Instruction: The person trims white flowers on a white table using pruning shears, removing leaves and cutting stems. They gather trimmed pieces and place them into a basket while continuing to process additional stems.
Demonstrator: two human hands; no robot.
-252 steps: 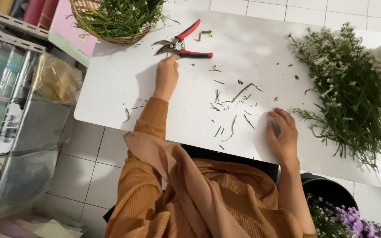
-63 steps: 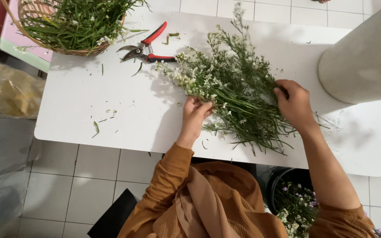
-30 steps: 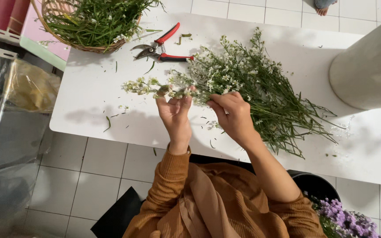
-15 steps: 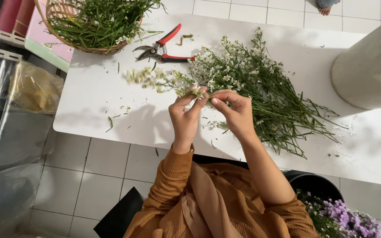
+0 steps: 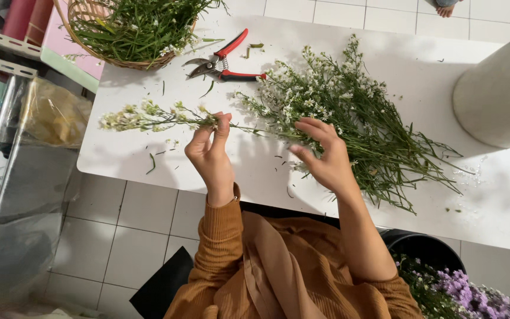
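My left hand [image 5: 209, 152] pinches a thin flower stem [image 5: 149, 117] with small pale buds, held out to the left above the white table [image 5: 137, 159]. Its stalk runs right toward my right hand [image 5: 322, 155], whose fingers are spread and resting at the near edge of a large pile of green stems with tiny white flowers [image 5: 349, 118]. Whether the right fingers hold the stalk is unclear. Red-handled pruning shears [image 5: 224, 59] lie open on the table behind the pile.
A wicker basket [image 5: 119, 56] of green cuttings sits at the table's far left corner. A white cylinder [image 5: 497, 94] stands at the right. A black bucket [image 5: 426, 254] with purple flowers [image 5: 467, 292] stands on the tiled floor. Shelving with wrapped goods [image 5: 13, 147] is at left.
My hands were close together on one stem; now the left has drawn it out leftward, away from the pile, and the right has opened and stayed by the pile.
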